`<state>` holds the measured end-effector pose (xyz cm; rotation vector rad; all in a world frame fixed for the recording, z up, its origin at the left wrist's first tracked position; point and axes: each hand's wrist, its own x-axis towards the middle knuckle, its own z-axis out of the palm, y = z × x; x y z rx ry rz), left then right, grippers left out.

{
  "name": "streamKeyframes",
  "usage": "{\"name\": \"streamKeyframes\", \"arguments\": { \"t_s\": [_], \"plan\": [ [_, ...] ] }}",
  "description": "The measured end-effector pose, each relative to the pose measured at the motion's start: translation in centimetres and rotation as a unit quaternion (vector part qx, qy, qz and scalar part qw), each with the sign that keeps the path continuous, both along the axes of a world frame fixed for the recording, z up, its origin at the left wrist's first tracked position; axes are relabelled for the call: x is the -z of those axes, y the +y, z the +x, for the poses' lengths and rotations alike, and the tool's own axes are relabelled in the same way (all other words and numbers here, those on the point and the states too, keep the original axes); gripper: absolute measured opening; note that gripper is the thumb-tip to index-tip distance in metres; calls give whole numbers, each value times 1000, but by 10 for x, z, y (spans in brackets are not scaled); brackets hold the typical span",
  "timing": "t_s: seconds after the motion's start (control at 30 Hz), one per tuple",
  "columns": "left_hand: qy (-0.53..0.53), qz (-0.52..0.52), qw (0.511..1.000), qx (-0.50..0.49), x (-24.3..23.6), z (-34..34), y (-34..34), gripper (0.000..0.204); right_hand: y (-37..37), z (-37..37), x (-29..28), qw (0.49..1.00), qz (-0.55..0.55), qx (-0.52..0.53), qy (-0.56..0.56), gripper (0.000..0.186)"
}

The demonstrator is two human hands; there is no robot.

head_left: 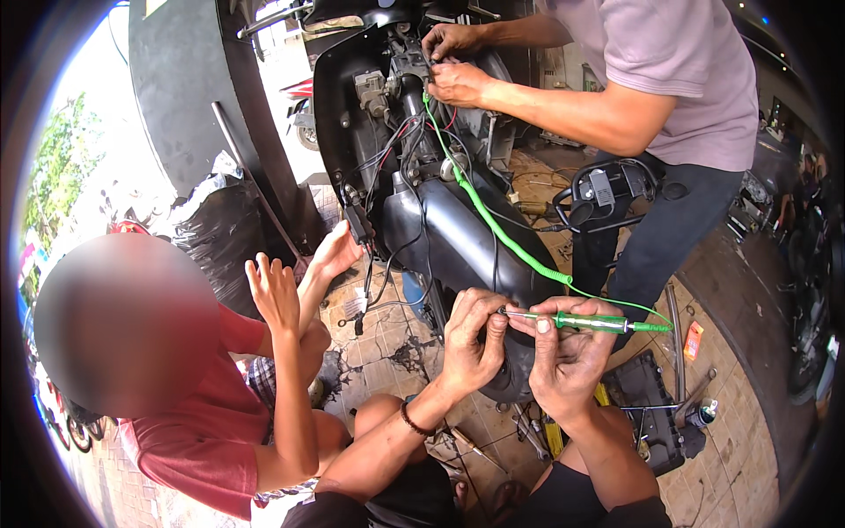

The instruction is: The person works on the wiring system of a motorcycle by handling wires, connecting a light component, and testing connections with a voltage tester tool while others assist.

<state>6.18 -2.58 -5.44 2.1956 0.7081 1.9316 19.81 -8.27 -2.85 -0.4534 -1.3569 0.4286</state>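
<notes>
Right fingers (545, 345) hold green probe (581, 323), tip at dark piece (503, 310) in left fingers (475, 306); motorcycle (444, 216) beyond.

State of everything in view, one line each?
Green circuit tester: gripped in right hand; lit or not unclear
Small dark part: pinched in left hand, at tester's tip
Scooter: partly dismantled, front wiring exposed
Green coiled lead: strung from tester to scooter's front
Black tool case: open
Black plastic bag: bulging

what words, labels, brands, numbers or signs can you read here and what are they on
Nothing reads clearly enough to quote.
Orange-red packet on the tiles: print too small.
White label by the dangling connector: too blurred.
Small bottle: too small.
Green tester in the right hand: no legible marking.
</notes>
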Motion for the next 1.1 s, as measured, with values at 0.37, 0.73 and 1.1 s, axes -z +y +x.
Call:
{"name": "streamKeyframes", "arguments": {
  "t_s": [0.37,0.73,1.1],
  "plan": [
    [-17,4,1000,3,-1,1,2,8,-1,-1,0,1000,4,21,3,43],
    [-14,7,1000,0,1,1,1,10,-2,-1,0,999,21,25,8,42],
    [-6,27,999,-18,2,2,2,12,-1,2,0,997,32,45,-56,41]
  ]
}}
